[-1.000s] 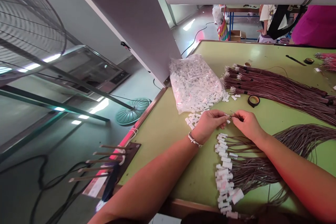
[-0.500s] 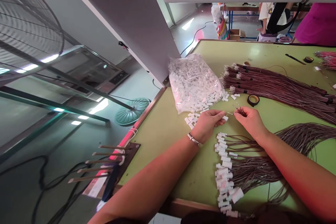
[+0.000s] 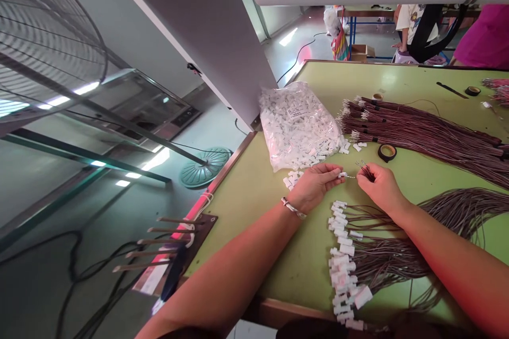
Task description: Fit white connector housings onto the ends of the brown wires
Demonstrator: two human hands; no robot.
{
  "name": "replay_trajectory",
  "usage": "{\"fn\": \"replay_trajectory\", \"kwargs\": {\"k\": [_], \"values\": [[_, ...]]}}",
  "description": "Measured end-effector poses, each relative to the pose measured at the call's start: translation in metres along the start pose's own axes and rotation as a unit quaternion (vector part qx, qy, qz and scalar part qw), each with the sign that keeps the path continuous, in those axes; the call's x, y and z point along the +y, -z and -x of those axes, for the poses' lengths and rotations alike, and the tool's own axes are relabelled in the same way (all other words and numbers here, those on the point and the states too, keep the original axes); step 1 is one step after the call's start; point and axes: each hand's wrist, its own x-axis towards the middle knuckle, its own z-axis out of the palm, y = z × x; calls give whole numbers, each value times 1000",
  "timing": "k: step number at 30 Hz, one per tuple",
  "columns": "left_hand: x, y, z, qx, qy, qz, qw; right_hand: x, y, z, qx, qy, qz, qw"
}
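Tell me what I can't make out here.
In the head view:
- Wires in the right hand: partly hidden by it.
- White connector in the left hand: partly covered too.
- Label on the bag: print too small.
- Taped wire bundles: ends cut off by right edge.

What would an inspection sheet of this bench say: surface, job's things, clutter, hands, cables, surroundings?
Surface: green table, glare near the far edge.
Job's things: bag of white connectors, loose connectors beside it, wire bundles, connector row on wire ends.
Clutter: black tape roll near the bundles; thin dark tool farther off.
Hands: left hand pinches a single connector; right hand grips brown wires.
Cables: black cables on the floor, left of the table.
Surroundings: fan on the left; person in magenta beyond.
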Motion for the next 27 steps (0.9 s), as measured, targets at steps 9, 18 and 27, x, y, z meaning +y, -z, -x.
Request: {"fn": "replay_trajectory", "kwargs": {"k": [9, 18, 27], "values": [[-4, -2, 2, -5, -53, -45, 998, -1, 0, 2, 14, 75, 133, 988], [-9, -10, 2, 4, -77, 9, 997, 2, -1, 4, 7, 107, 108, 988], [-4, -8, 5, -5, -111, -14, 994, -2, 1, 0, -5, -7, -67, 998]]}}
